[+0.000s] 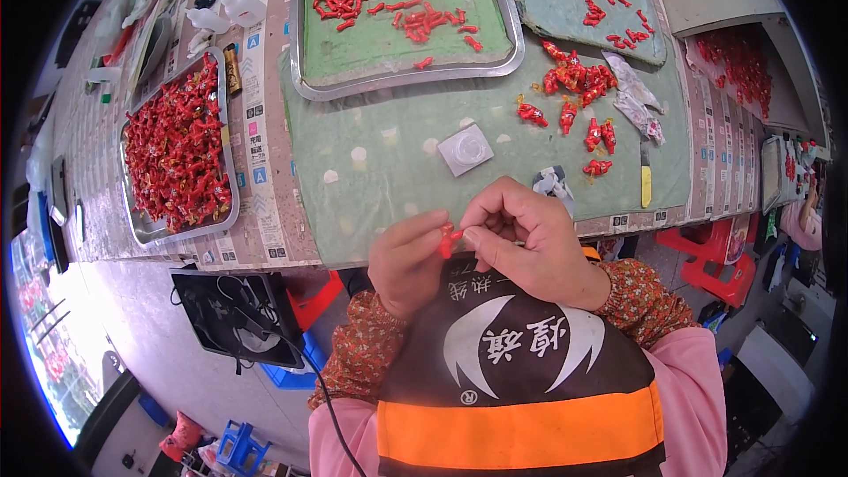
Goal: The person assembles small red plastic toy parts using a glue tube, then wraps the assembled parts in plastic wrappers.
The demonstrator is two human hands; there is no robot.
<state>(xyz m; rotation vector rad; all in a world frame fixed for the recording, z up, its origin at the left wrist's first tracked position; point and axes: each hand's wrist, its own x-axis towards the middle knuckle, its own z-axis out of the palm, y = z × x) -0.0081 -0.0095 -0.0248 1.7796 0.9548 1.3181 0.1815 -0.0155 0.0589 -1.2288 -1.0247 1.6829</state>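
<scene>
Just above the table's near edge, both of my hands meet at a small red plastic piece [447,240]. My left hand [405,263] is closed around its body, fingers bent inward. The thumb and forefinger of my right hand [523,238] pinch the piece's thin end. Beyond my hands, a small pale square block [465,150] with a round mark lies on the green cloth [371,159]. To its right are several red figures with yellow parts [567,115], some heaped and some loose.
A green-lined metal tray [297,44] and a second lined tray [548,31] hold loose red pieces. At left, another metal tray [231,203] is full of red-and-yellow figures. A yellow-handled tool [646,184] lies near a pale cloth [633,97]. A red stool [717,269] stands beyond the table edge.
</scene>
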